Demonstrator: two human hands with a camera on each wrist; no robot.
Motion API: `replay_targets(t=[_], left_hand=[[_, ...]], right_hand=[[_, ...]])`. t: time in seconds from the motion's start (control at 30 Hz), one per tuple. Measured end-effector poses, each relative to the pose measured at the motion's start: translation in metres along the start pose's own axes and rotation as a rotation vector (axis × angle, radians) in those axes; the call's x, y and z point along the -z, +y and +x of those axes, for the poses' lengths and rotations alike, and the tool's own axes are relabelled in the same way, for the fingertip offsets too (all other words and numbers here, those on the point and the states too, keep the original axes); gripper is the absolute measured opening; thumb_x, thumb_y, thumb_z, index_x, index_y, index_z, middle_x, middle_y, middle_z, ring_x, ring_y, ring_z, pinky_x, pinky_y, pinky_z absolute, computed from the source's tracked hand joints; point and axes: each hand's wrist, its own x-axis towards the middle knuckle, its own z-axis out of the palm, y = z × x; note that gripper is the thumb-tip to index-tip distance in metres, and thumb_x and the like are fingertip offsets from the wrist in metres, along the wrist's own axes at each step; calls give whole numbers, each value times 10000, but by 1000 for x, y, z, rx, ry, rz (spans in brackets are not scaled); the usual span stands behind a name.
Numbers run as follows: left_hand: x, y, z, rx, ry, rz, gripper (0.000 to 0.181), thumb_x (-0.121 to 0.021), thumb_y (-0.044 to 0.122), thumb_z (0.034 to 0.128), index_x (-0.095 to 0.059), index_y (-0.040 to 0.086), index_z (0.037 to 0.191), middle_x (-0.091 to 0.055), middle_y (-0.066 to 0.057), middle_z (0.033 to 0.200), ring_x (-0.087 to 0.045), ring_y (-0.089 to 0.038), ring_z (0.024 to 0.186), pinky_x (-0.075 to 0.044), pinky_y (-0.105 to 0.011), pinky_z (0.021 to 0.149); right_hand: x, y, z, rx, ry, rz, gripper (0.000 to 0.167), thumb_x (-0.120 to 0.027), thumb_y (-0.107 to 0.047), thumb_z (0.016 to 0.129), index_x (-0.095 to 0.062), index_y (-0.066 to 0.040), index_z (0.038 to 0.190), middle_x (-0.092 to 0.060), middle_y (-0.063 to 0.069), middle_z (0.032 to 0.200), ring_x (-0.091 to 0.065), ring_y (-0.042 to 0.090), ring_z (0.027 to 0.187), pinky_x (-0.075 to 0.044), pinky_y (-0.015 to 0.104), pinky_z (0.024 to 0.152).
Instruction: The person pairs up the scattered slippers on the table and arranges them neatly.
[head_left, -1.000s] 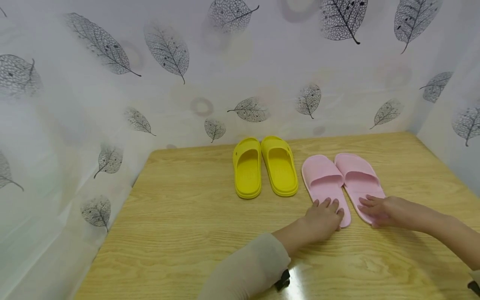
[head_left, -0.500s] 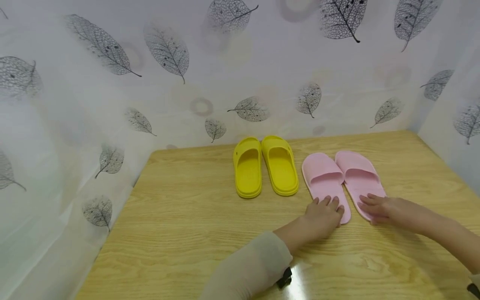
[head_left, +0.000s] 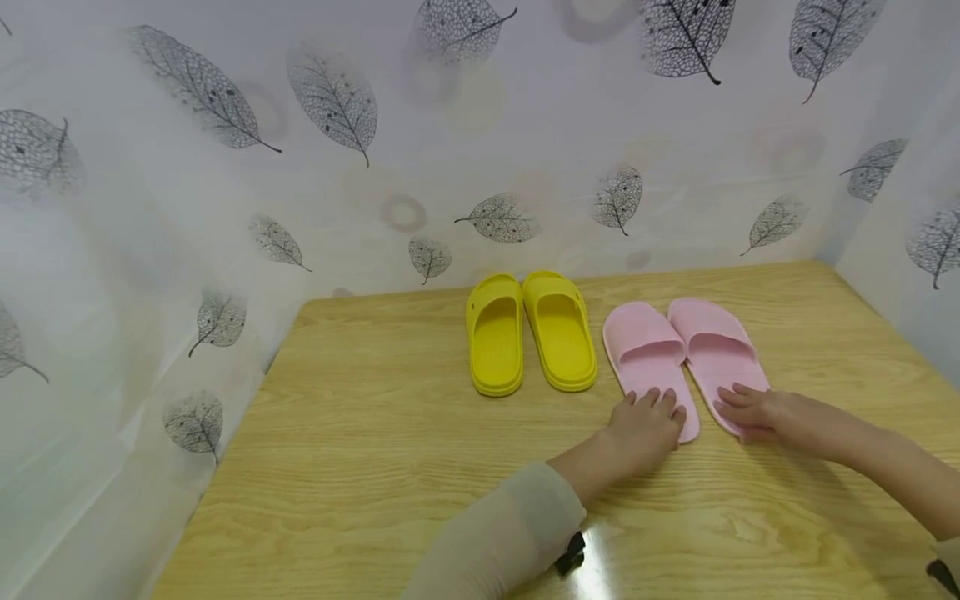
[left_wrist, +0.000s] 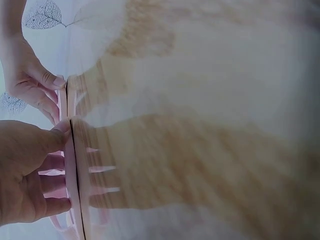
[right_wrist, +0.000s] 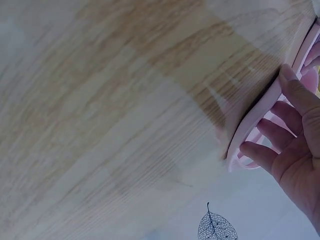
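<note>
Two pink slippers lie side by side on the table, toes toward the back wall: a left one and a right one. My left hand rests spread fingers on the heel part of the left slipper. On the right slipper's heel part lie the fairly straight fingers of my right hand. In the left wrist view, the thumb of my left hand touches the heel edge. The thumb of my right hand touches its slipper's edge likewise in the right wrist view.
A pair of yellow slippers, the left one and the right one, stands left of the pink pair near the back edge. Leaf-patterned sheeting surrounds the wooden table at the back and sides.
Both pink slippers have slid slightly away from me, toward the back of the table, with my hands still touching their heel parts. The yellow slippers stay in place.
</note>
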Motion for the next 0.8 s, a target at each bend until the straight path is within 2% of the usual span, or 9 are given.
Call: replay_targets(t=[0.07,0.1,0.2,0.3,0.37,0.43,0.53,0.6,0.8], left_hand=[[0,-1,1,1,-9,-6,481,-430,435,982,-377,318,1445,-304,90,1516,-306,-102,1373,-327,-324,1085],[0,-1,1,0,-14,-8,483,-427,435,983,-371,317,1448,-299,89,1518,-303,-104,1375,-324,-325,1087],[1,-2,2,1,-30,-18,492,-419,436,985,-356,315,1457,-282,87,1527,-288,-106,1384,-311,-328,1097],[1,-3,2,2,-30,-27,490,-416,429,987,-351,313,1459,-274,85,1532,-281,-106,1388,-301,-330,1104],[2,-3,3,5,-33,-30,488,-411,423,990,-348,312,1461,-272,83,1535,-277,-103,1391,-296,-330,1108],[2,-3,4,7,-37,-28,477,-397,404,999,-344,309,1464,-271,81,1537,-275,-104,1393,-292,-331,1110],[3,-4,5,14,-44,-26,465,-379,384,1008,-342,306,1465,-270,84,1538,-273,-104,1395,-289,-332,1111],[3,-5,6,15,-42,-27,463,-377,378,1009,-346,301,1464,-271,80,1538,-276,-109,1395,-289,-335,1111],[3,-8,9,9,-31,-22,481,-412,405,995,-358,297,1460,-281,79,1533,-282,-114,1393,-294,-334,1108]], right_hand=[[0,2,1,16,4,1,464,-762,-233,726,-682,-93,1161,-643,193,1139,-425,165,1220,-78,22,976],[-1,2,1,29,11,0,467,-764,-227,721,-683,-88,1159,-646,199,1129,-409,162,1230,-64,20,980],[-2,5,2,44,21,12,475,-766,-211,714,-679,-78,1162,-647,213,1118,-300,92,1288,-45,16,983],[-2,6,3,37,18,29,479,-765,-188,712,-674,-52,1163,-641,230,1117,-125,-66,1280,-38,9,979],[0,6,4,18,3,35,466,-761,-176,720,-675,-37,1156,-639,237,1117,-160,-29,1294,-47,6,972],[1,7,6,12,-23,7,450,-767,-187,718,-688,-21,1128,-650,235,1103,-369,148,1294,-252,65,1000],[2,8,12,24,-66,-38,427,-784,-207,704,-710,-11,1076,-667,227,1072,-616,354,1043,-509,269,866],[2,10,15,37,-81,-57,426,-796,-216,685,-719,-8,1048,-675,224,1050,-638,403,949,-551,402,731],[2,13,16,-11,-92,-31,417,-798,-216,686,-724,-19,1046,-670,223,1063,-628,377,983,-552,377,734]])
